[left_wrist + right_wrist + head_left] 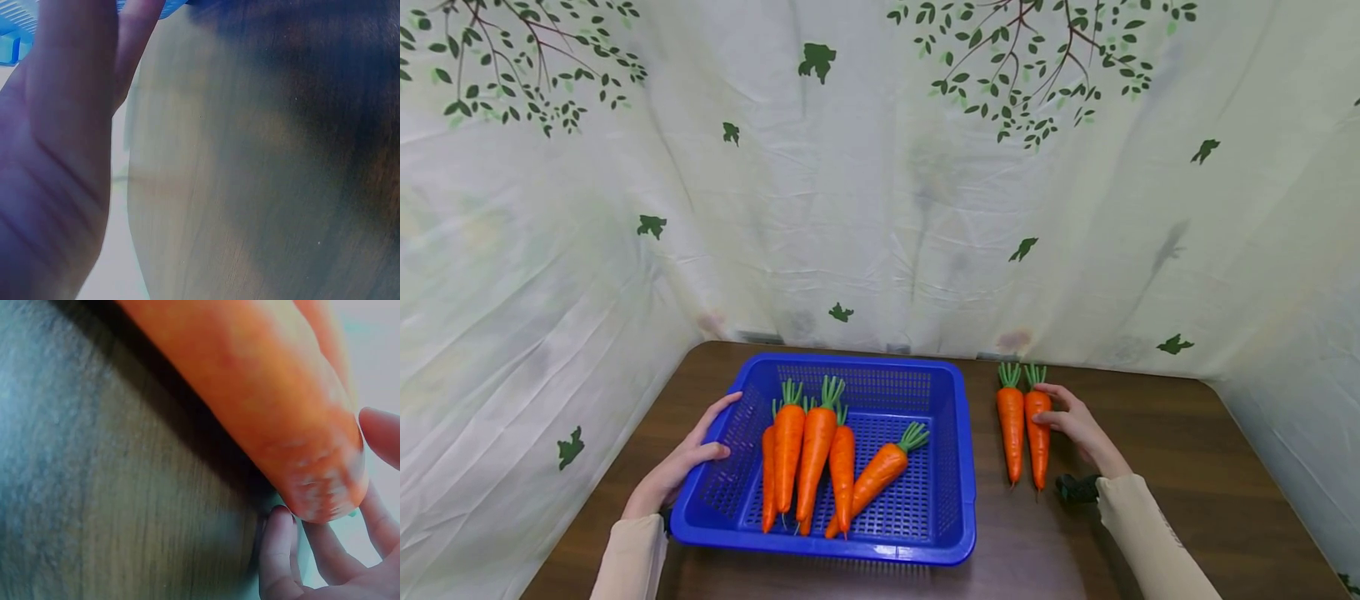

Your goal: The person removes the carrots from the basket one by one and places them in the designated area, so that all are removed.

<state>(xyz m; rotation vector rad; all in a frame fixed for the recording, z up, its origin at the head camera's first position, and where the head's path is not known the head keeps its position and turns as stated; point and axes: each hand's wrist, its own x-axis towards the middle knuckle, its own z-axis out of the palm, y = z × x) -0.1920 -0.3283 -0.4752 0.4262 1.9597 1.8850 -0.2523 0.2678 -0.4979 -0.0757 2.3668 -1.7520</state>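
Note:
Toward the left of the table stands a blue plastic basket (958, 467) with slotted walls. My left hand (681, 462) grips its left rim, thumb over the top edge and fingers spread along the side; in the left wrist view the palm and fingers reach up to the basket. Several orange carrots (817, 446) with green stem tops lie inside, one (880, 479) slanting apart from the bunch. Right of the basket, two more carrots lie side by side. My right hand (1075, 425) holds the right-hand carrot (269, 406) near its stem end, between thumb and fingers; the other carrot (1011, 425) lies just left of it.
The brown wooden table (1172, 450) has rounded back corners. Behind and beside it hangs a pale cloth (880, 208) printed with leaves and branches. A dark wrist device (1077, 488) sits at my right cuff.

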